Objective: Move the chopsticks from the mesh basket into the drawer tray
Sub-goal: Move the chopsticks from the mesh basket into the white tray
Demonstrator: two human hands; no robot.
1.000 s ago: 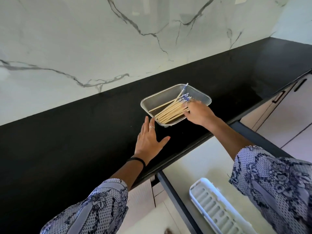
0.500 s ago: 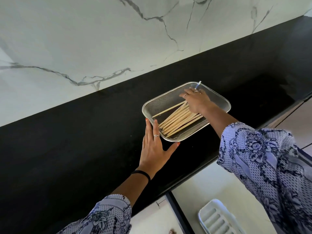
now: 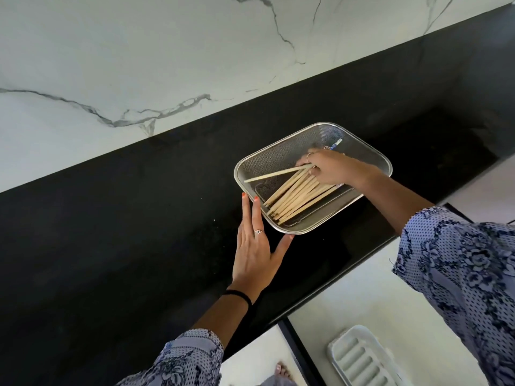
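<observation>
**A:** Black stone countertop point(image 3: 117, 246) running under a white marble-veined backsplash point(image 3: 139, 65). Steel mesh basket point(image 3: 281, 160) is sitting near the front edge. Below it, an open drawer point(image 3: 362, 296) is showing a white ribbed drawer tray point(image 3: 359, 358), empty as far as I can see.

**B:** Where are the chopsticks?

**A:** Chopsticks point(image 3: 298, 196) are all lying in the basket, bundled roughly parallel, tips pointing toward the near-left corner. One stray chopstick point(image 3: 274, 174) is lying across the top at an angle, its far end at the fingers.

**B:** Hands?

**A:** Right hand point(image 3: 331, 168) is reaching into the basket, fingers curling over the thick ends of the bundle. Looks like it's closing on them, but I'm not seeing a full grip, so I can't tell whether it's actually holding. Left hand point(image 3: 255, 246) is lying flat and open on the counter, fingers along the basket's left rim, thumb touching the near corner. Bracing it, holding nothing.

**B:** Advice for the grab?

**A:** I'm judging this as the gather step. Rake the stray one in parallel first, otherwise it's levering out of the bunch on lift. Pinch at the thick ends with fingers underneath, thumb on top. Keep the left hand pressing the rim so the light basket isn't sliding or tipping. Lift level, clear the rim, then drop down to the tray lengthwise along its ribs.

**B:** Risk?

**A:** Smooth sticks are fanning out if gripped loosely. Take fewer if the bundle feels too fat.
</observation>
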